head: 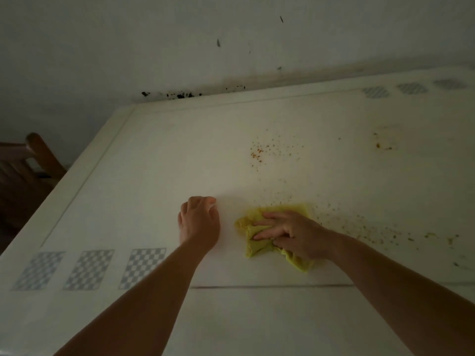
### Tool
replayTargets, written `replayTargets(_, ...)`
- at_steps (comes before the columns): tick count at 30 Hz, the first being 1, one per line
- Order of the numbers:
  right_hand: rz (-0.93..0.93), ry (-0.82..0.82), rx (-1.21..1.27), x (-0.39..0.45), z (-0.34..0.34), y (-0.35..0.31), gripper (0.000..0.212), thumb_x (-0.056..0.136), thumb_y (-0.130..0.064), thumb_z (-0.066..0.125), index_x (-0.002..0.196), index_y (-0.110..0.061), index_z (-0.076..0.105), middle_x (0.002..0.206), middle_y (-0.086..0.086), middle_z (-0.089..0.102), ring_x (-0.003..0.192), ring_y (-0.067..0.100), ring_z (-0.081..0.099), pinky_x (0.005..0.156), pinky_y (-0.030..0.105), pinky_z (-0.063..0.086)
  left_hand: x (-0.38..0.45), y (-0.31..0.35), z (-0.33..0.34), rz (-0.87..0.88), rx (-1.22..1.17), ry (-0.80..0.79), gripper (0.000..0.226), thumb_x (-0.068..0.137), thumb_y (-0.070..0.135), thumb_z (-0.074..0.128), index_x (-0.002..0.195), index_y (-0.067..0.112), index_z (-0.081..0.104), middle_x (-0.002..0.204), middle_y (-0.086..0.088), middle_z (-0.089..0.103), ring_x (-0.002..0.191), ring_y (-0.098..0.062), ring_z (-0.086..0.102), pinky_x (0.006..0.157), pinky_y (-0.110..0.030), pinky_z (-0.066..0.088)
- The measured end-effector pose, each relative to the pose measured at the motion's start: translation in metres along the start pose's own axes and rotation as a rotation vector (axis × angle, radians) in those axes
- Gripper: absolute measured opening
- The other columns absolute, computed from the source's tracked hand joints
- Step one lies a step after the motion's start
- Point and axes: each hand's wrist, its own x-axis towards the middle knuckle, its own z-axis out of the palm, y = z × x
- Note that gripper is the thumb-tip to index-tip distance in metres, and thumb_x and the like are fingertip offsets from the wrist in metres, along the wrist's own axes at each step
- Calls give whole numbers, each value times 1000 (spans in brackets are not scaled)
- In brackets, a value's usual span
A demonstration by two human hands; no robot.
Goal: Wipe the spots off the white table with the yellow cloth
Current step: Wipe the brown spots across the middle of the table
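Note:
A crumpled yellow cloth [253, 244] lies on the white table [159, 176] near its middle front. My right hand [290, 233] presses flat on top of it, fingers pointing left and curled into the fabric. Just left of the cloth, my left hand [199, 220] rests on the bare tabletop with its fingers loosely curled and nothing in it. Reddish-orange spots [258, 154] are scattered beyond the cloth. A trail of brownish-green specks [372, 229] runs to the right of it. A faint yellowish smear [383, 145] sits further back right.
The table's far edge meets a grey wall [180, 47] with dark marks along the joint. Checkered grey patches [88, 269] are printed near the front left, and more [411, 88] at the back right. A wooden chair [28, 163] stands off the left edge.

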Motion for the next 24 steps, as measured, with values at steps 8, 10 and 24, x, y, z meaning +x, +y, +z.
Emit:
replayTargets(8, -3, 93, -159, 119, -65, 57, 38, 91, -17, 50, 122, -38, 55, 142, -17, 42, 139, 7, 22, 115, 37, 14, 91, 44, 33, -96, -286, 242, 28, 93, 19, 36, 115, 17, 54, 119, -11, 59, 111, -29, 46, 95, -40, 36)
replayTargets(10, 12, 128, -194, 150, -86, 72, 36, 91, -20, 50, 123, -37, 55, 143, -13, 43, 139, 11, 24, 114, 37, 18, 117, 57, 39, -118, -342, 266, 28, 93, 18, 36, 115, 14, 53, 119, -11, 59, 112, -29, 46, 94, -39, 36)
replayTargets(24, 258, 251, -470, 318, -208, 183, 45, 95, -39, 25, 140, -39, 23, 158, -6, 8, 144, 23, 2, 113, 48, 5, 271, 120, 101, 67, 40, 35, 47, 94, 36, 25, 140, 29, 29, 153, 7, 27, 142, -11, 15, 116, -33, 13)
